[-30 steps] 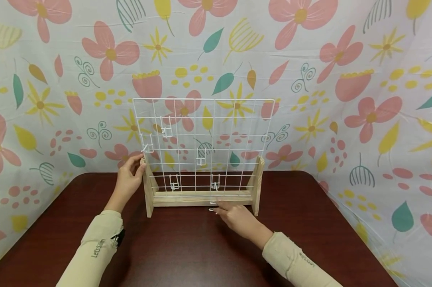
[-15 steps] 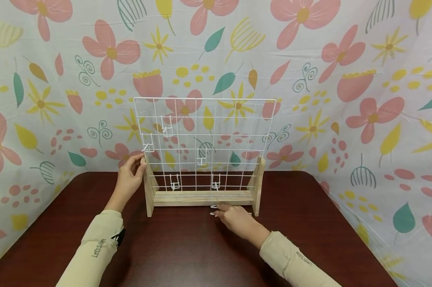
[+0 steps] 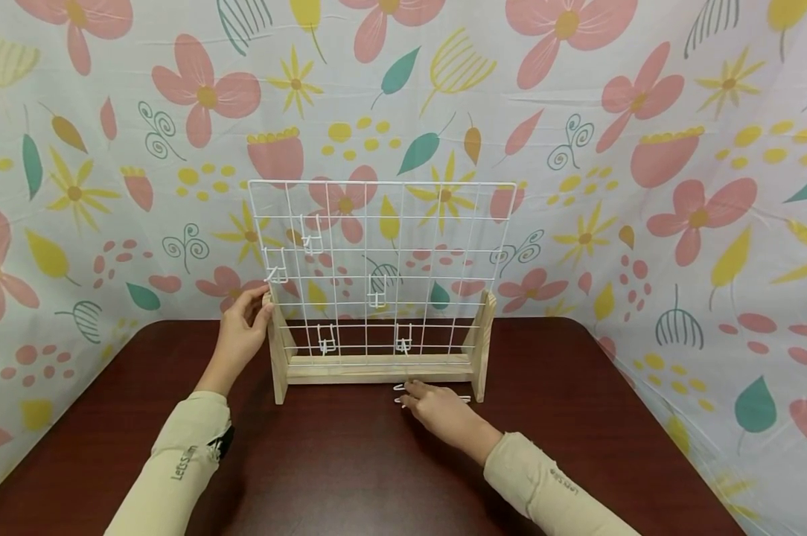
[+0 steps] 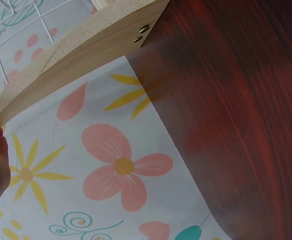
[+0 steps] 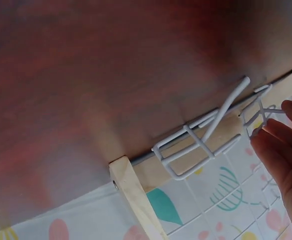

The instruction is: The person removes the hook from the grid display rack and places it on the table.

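From where I stood, the held hook (image 5: 262,109) was low over the table (image 3: 350,461), in front of the stand (image 3: 377,376) and just inside its right upright. The right hand (image 3: 440,409) had thumb and fingertips drawn nearly together, pinching the prong, with only the wire's thickness between them. Whether any of the frame touched the wood below, I could not tell.

A loose hook (image 5: 200,143) lay beside that hand, near the foot of the right upright, its squared frame flat and its prong tilted up. 5 hung hooks (image 3: 377,300) were spread over the grid (image 3: 365,278), 2 of them in the low rows just above the base rail.

The left hand (image 3: 243,331) pinched the top of the left upright, thumb on the near side, the gap no wider than the wood.

I judged the hook light and stiff, coated wire that would not bend under a fingertip grip. It looked smooth, so a loose pinch could let it roll round the prong. The prong made the best handle, keeping the frame's wire ends free of fingers. The grid seemed springy rather than fragile, and the stand light enough to shift if pushed, so its upright was a sensible place to hold.
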`<state>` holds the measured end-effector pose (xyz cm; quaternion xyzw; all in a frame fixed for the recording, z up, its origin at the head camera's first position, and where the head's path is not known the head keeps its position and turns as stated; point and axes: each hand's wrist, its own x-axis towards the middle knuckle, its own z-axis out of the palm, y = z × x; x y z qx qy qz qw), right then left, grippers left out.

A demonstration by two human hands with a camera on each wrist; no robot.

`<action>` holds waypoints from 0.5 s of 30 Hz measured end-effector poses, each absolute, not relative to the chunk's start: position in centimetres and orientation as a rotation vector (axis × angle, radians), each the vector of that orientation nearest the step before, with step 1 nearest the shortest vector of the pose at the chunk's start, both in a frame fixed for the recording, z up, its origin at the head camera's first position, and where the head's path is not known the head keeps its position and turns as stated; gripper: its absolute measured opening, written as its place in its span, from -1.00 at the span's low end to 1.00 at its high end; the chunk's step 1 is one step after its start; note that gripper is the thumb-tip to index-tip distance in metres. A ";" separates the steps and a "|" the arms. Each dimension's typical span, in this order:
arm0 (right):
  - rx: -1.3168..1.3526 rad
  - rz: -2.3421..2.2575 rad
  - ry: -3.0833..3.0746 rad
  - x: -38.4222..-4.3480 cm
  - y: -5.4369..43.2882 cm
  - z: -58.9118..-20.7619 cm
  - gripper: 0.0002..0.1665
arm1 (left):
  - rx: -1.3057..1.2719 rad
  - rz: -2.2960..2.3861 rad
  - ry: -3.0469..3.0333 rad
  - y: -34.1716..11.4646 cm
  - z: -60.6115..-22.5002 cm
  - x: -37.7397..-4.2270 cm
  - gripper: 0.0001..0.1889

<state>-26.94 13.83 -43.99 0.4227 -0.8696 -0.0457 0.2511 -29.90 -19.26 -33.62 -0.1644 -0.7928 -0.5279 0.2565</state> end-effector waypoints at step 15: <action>1.176 -0.075 -2.465 -25.8 14.0 -44.8 -0.68 | -0.493 -1.423 -2.136 -19.4 -34.0 -30.2 -0.65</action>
